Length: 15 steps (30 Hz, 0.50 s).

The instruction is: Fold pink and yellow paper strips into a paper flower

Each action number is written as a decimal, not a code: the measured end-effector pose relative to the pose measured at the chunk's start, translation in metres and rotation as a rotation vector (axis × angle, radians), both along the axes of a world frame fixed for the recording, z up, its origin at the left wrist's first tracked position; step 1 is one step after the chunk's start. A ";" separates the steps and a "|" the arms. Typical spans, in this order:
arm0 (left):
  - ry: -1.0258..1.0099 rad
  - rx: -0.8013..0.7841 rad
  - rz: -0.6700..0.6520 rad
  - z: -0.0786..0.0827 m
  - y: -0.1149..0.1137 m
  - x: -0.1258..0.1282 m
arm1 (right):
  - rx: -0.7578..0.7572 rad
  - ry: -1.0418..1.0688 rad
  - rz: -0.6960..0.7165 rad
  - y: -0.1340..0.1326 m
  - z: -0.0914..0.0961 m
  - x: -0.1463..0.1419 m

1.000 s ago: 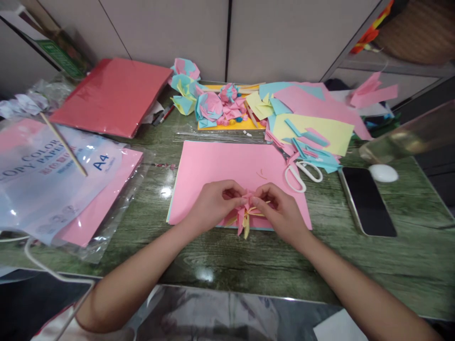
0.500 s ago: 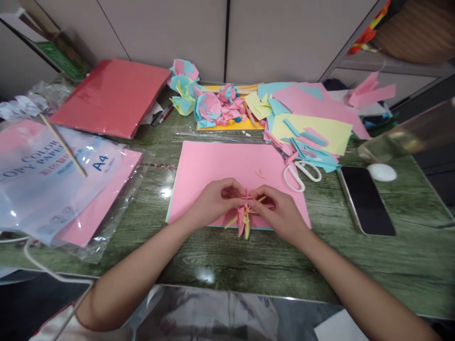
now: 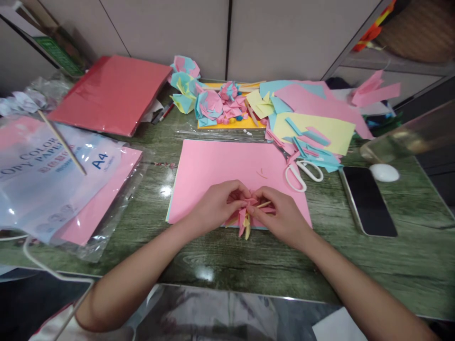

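Both my hands meet over the near edge of a pink paper sheet (image 3: 227, 163) on the green table. My left hand (image 3: 213, 208) and my right hand (image 3: 280, 215) pinch a small bundle of pink and yellow paper strips (image 3: 245, 219) between their fingertips. The strips fan out downward below the fingers, and a thin yellow strip sticks out to the right. Both hands are closed on the bundle.
White scissors (image 3: 300, 173) lie right of the pink sheet, a black phone (image 3: 368, 199) and a white oval object (image 3: 384, 173) further right. Paper scraps (image 3: 313, 128) and crumpled paper flowers (image 3: 209, 102) sit behind. A red folder (image 3: 113, 92) and an A4 paper pack (image 3: 46, 175) lie left.
The hands have stayed in place and kept working the strip bundle with small finger movements; the view shifted slightly.
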State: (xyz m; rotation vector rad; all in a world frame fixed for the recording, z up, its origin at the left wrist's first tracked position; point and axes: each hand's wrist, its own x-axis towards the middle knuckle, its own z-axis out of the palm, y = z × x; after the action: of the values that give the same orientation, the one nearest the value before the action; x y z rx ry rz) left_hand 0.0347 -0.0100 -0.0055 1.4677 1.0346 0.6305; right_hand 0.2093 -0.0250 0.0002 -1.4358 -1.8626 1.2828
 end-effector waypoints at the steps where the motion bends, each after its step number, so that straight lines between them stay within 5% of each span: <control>1: -0.003 0.001 0.005 0.000 0.000 0.000 | -0.011 0.010 0.002 0.000 0.000 0.000; 15: -0.200 -0.362 -0.057 0.004 0.005 -0.001 | -0.113 0.134 0.058 0.000 -0.002 0.004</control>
State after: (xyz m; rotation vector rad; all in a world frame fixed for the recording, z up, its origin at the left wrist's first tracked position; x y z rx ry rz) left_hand 0.0334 -0.0052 -0.0013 1.0912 0.8936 0.5070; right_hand 0.2129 -0.0252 -0.0015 -1.3249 -1.7806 1.4957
